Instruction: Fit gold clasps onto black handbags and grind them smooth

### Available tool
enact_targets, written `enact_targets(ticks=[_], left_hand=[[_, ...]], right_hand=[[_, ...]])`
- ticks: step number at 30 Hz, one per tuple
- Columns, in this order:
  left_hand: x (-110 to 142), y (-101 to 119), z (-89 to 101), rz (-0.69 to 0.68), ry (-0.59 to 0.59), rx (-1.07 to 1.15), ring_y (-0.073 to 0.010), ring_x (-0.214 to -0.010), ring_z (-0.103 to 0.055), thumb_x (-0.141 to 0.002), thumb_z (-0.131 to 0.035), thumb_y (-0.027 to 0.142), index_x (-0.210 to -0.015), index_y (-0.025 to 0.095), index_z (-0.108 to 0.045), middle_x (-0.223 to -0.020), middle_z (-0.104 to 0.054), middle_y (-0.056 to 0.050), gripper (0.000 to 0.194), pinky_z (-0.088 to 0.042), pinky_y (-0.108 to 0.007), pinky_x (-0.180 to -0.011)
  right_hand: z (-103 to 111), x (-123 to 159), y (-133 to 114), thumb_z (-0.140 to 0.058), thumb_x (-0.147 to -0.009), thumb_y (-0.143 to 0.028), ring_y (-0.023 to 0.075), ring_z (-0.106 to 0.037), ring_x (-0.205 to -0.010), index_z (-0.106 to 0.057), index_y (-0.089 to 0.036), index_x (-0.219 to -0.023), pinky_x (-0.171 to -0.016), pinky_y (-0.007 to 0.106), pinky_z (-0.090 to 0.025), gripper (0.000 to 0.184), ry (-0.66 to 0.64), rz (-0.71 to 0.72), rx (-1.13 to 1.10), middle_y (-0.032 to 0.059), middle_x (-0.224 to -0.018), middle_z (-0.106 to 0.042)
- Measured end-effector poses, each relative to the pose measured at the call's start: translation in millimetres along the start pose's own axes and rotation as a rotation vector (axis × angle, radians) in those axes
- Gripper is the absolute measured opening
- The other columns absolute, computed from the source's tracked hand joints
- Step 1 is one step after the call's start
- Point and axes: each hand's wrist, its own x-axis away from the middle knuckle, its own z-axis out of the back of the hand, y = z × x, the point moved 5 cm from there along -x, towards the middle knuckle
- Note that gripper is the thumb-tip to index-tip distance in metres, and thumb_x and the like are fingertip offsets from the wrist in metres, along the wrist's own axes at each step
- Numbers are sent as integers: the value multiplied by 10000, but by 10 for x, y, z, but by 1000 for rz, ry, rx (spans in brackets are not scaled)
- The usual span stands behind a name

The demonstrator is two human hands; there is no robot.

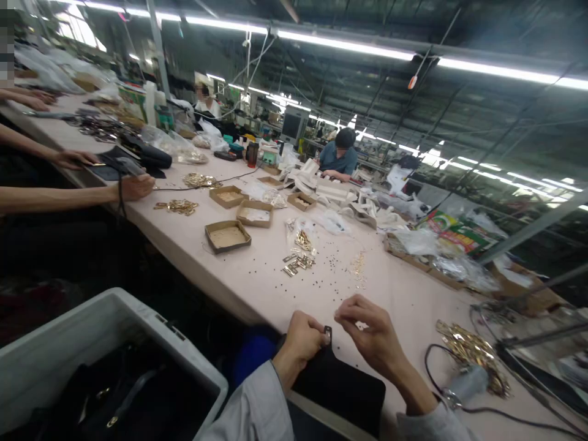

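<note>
My left hand (303,337) is closed on the narrow tab of a black flat panel (344,389), which looks like leather, at the table's near edge. A small shiny metal piece shows at the tab, beside my thumb. Just right of it, my right hand (370,327) hovers with thumb and fingertips pinched together; whatever they hold is too small to make out. Beyond both hands lie gold metal plates (298,263), scattered tiny dark bits (333,263) and small gold pieces (358,269).
A grey corded tool (468,386) lies by a heap of gold hardware (473,352) at right. A white crate (114,300) with dark items stands lower left. Shallow boxes (228,237) sit mid-table. A co-worker's hands (135,187) work at left; another person (339,156) bends over the far side.
</note>
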Motion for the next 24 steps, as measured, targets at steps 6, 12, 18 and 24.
enact_targets(ticks=[6, 12, 18, 24], left_hand=[[55, 38, -2, 40, -64, -37, -47, -331, -317, -542, -818, 129, -571, 138, -636, -380, -446, 65, 185, -140, -196, -379], [86, 81, -2, 42, -91, -33, -45, -311, -322, -535, -790, 155, -575, 120, -661, -377, -470, 43, 140, -135, -190, -344], [125, 102, -11, 36, -127, -12, -41, -317, -312, -535, -736, 190, -586, 110, -672, -390, -476, 33, 114, -162, -192, -333], [153, 144, -35, 30, -148, 3, -36, -335, -328, -526, -778, 234, -609, 109, -659, -440, -529, 14, 191, -178, -192, -341]], right_hand=[[-203, 477, 193, -536, -997, -169, 190, -641, -795, -762, -243, -996, -674, 302, -511, 238, -47, 132, 87, 88, -919, -665], [-325, 457, 263, -461, -992, -99, 195, -622, -839, -739, -231, -1025, -714, 312, -507, 309, -95, 239, 172, 98, -937, -662], [-317, 512, 241, -504, -931, -55, 199, -619, -872, -734, -217, -1016, -745, 323, -521, 294, -161, 206, 100, 100, -997, -640], [-243, 500, 187, -599, -840, -63, 218, -631, -921, -729, -244, -1076, -792, 345, -532, 325, -152, 120, -34, 83, -1017, -635]])
